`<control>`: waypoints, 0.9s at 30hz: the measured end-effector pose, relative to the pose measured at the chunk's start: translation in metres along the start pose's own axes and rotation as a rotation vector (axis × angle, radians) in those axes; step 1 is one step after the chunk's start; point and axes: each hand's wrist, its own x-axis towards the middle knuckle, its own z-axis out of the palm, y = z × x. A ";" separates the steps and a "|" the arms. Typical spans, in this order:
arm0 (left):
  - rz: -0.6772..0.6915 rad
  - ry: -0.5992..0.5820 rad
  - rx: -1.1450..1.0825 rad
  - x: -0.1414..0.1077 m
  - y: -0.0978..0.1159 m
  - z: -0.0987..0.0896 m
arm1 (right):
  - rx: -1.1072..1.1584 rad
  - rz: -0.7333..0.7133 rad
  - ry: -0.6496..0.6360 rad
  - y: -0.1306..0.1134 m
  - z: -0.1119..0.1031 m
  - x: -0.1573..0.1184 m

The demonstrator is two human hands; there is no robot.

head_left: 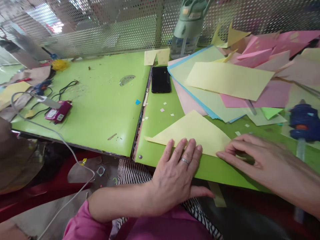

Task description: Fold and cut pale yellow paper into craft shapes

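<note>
Head view: the yellow sheet (195,128), seemingly folded to a rough triangle, lies on the table (212,170), nearer the person than the phone (161,80) and mostly to its right. Its long edge runs close to the table's front edge, so a careless drag could likely push it over. The thin left tip, in front of the phone, has no finger on it; if the pressing hand slid or lifted, that end could swing askew or the layers creep apart. Loose scraps (162,110) lie just in front of the phone, and one caught beneath the paper might leave a bump.

As for the grip, the left hand (176,173) is spread palm down, fingers slightly apart, the tips pressing on the long edge; it pinches nothing. The right hand (260,155) curls at the sheet's right corner, thumb and forefinger close together and touching there; I cannot tell whether paper is caught between them.

Farther out, the paper pile (230,80) sits right of the phone, and the bottle (187,28) behind it to the right. Well right of the phone is the glue gun (303,121), close enough to the right forearm that a sideways sweep might knock it.
</note>
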 end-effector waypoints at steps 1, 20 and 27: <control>0.007 -0.005 0.000 -0.001 0.000 0.000 | 0.014 0.010 -0.019 0.000 -0.001 0.001; 0.002 -0.019 -0.047 -0.006 0.002 0.003 | 0.077 -0.038 -0.066 -0.004 -0.007 -0.007; -0.002 -0.008 -0.056 -0.008 0.002 0.006 | 0.078 0.075 -0.117 0.003 -0.014 -0.016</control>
